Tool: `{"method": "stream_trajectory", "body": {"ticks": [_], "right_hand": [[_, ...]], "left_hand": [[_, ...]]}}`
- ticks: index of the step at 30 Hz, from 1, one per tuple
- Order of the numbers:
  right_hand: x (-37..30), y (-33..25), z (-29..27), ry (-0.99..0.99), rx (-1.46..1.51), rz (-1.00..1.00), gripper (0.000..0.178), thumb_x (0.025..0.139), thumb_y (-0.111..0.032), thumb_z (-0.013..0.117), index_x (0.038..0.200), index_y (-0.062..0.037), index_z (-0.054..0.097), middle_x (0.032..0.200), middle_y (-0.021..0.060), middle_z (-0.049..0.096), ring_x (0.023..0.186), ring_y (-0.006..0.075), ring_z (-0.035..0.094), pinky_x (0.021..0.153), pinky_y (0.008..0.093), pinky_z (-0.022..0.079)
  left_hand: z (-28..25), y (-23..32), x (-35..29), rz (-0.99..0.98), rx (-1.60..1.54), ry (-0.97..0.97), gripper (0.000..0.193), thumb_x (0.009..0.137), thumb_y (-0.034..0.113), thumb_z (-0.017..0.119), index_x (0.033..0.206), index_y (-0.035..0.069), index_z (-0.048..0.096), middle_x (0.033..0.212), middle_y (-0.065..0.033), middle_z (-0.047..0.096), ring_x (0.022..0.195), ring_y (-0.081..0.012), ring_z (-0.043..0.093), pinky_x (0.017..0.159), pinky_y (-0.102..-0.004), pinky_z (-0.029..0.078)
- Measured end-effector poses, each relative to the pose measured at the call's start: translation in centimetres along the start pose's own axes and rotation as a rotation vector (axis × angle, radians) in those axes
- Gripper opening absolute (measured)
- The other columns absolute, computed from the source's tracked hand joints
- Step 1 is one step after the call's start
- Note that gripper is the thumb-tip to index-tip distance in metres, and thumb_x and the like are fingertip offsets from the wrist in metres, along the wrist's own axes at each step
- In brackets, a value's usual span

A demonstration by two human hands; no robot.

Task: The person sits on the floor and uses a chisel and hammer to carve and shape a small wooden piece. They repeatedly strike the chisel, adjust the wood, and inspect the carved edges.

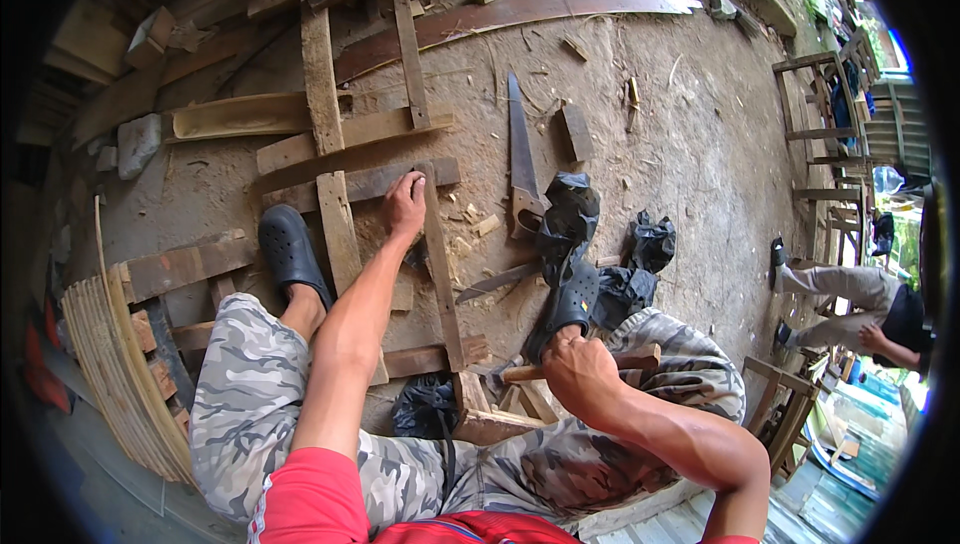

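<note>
My left hand (pixel 404 206) reaches forward to a wooden frame on the ground. Its fingers are closed at the joint where a dark crosspiece (pixel 370 181) meets a long slat (pixel 443 289); anything pinched there is too small to make out. Near my right knee, my right hand (pixel 582 372) is wrapped round the wooden handle of a hammer (pixel 636 357). The handle lies roughly level, and the hammer's head is hard to see near its left end. Another upright slat (pixel 338 234) of the frame runs beside my left shoe (pixel 291 249).
A handsaw (pixel 522 159) and a wood block (pixel 575 132) lie on the dirt ahead. Black plastic bags (pixel 625 291) sit around my right shoe (pixel 572 302). Planks (pixel 500 19) pile up at the back. Stacked strips (pixel 120 374) stand left. Another person (pixel 850 299) is far right.
</note>
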State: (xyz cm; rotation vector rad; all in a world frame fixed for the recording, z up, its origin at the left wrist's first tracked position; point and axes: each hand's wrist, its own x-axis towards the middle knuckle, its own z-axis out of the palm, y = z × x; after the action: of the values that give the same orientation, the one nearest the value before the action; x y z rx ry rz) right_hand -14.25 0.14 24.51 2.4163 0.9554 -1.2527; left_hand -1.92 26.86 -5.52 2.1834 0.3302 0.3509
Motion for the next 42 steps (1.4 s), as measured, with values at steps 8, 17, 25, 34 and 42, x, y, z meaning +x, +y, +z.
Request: {"method": "stream_trajectory", "body": {"ticks": [8, 17, 25, 34, 42], "right_hand": [[0.1, 0.0, 0.5, -0.035, 0.037, 0.008, 0.018, 0.084, -0.016, 0.061, 0.088, -0.0033, 0.072, 0.089, 0.0108, 0.070, 0.084, 0.0238, 0.067, 0.064, 0.0352, 0.048], [0.3, 0.2, 1.0, 0.006, -0.005, 0.009, 0.015, 0.085, -0.017, 0.058, 0.085, -0.0093, 0.071, 0.085, 0.0091, 0.071, 0.082, 0.0262, 0.070, 0.061, 0.0381, 0.054], [0.6, 0.2, 1.1, 0.028, -0.015, 0.001, 0.017, 0.085, -0.016, 0.058, 0.093, -0.0084, 0.070, 0.087, 0.0106, 0.071, 0.082, 0.0278, 0.070, 0.061, 0.0406, 0.054], [1.4, 3.7, -2.7, 0.055, 0.273, 0.144, 0.023, 0.092, -0.033, 0.059, 0.094, -0.0107, 0.066, 0.075, 0.0159, 0.068, 0.072, 0.0358, 0.067, 0.061, 0.0473, 0.052], [13.8, 4.1, -3.6, 0.445, 0.721, 0.269, 0.030, 0.090, -0.034, 0.062, 0.095, -0.0044, 0.061, 0.081, 0.0236, 0.066, 0.082, 0.0446, 0.064, 0.069, 0.0497, 0.049]], "left_hand": [[-0.1, -0.6, 0.2, 0.032, 0.048, -0.059, 0.019, 0.095, 0.025, 0.056, 0.103, 0.009, 0.065, 0.098, -0.0126, 0.068, 0.096, -0.0346, 0.063, 0.082, -0.0422, 0.049], [-0.7, -0.6, 0.5, 0.114, 0.055, -0.108, 0.017, 0.095, 0.021, 0.056, 0.101, 0.009, 0.065, 0.097, -0.0120, 0.067, 0.094, -0.0345, 0.062, 0.080, -0.0425, 0.049], [-0.6, 0.4, 0.4, 0.114, 0.173, -0.103, 0.015, 0.093, 0.021, 0.058, 0.099, 0.009, 0.064, 0.098, -0.0085, 0.065, 0.094, -0.0319, 0.062, 0.078, -0.0416, 0.050], [1.2, -1.1, -0.6, 0.102, -0.018, 0.034, 0.009, 0.089, 0.013, 0.063, 0.094, 0.006, 0.066, 0.093, -0.0106, 0.065, 0.089, -0.0326, 0.063, 0.078, -0.0417, 0.050], [3.1, 0.5, -2.3, -0.074, 0.045, 0.203, 0.012, 0.094, 0.020, 0.058, 0.102, 0.011, 0.060, 0.102, -0.0083, 0.060, 0.096, -0.0323, 0.058, 0.080, -0.0435, 0.048]]}}
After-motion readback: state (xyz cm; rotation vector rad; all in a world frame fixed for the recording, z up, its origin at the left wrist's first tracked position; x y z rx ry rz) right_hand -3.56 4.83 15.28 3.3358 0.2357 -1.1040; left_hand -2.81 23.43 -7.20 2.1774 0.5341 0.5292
